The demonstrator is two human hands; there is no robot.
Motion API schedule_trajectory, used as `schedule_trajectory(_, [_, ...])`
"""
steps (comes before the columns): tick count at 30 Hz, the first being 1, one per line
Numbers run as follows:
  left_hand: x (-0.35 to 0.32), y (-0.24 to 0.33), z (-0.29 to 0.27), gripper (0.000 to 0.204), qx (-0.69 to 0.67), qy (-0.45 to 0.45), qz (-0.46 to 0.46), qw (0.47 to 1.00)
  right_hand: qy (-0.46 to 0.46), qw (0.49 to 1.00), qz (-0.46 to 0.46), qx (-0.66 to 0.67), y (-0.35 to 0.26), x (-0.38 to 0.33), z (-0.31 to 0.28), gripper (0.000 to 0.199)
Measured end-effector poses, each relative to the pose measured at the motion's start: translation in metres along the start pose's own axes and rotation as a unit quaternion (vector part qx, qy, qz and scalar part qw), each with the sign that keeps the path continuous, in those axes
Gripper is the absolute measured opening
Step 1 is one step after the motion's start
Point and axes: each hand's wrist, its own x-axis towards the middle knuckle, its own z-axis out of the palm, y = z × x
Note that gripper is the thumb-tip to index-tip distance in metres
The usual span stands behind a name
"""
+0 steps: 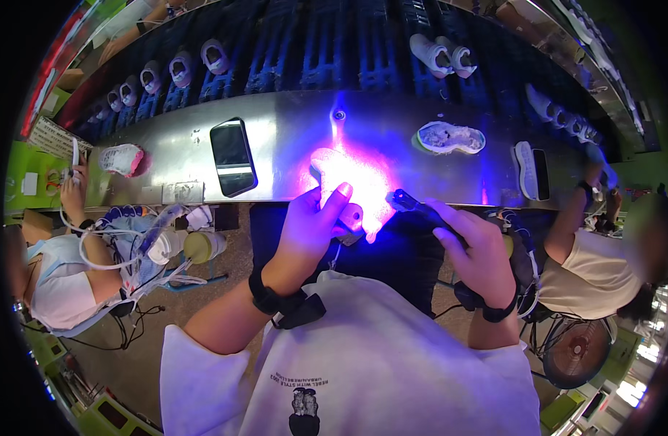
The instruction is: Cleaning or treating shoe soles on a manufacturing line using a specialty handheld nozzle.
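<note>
My left hand [314,225] grips a small shoe [346,183] that glows bright pink-violet under a light, held just above the front edge of the metal workbench [290,131]. My right hand [473,251] holds a black torch [415,206] whose tip points left at the shoe and casts the violet beam. Both wrists wear black bands. The shoe's details are washed out by the glare.
A black phone [233,156] lies on the bench left of the shoe. A white sole [450,136] and a pink-trimmed shoe [122,158] also lie there. Shoes ride a blue conveyor [305,51] behind. A person sits at each side, left [65,269] and right [596,269].
</note>
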Motion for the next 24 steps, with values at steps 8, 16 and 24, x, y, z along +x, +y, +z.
schedule_trajectory(8, [-0.008,0.013,-0.01,0.036,-0.045,0.032,-0.003,0.998,0.026,0.999,-0.028,-0.021,-0.018,0.006,0.008,0.05])
schedule_trajectory(16, [-0.011,0.008,-0.01,0.039,-0.215,0.007,-0.084,0.973,0.045,0.996,-0.064,-0.044,-0.024,0.013,0.012,0.049])
schedule_trajectory(24, [0.001,-0.011,-0.011,0.029,-0.393,-0.075,-0.192,0.896,0.064,0.994,-0.083,-0.04,-0.007,0.01,0.006,0.049])
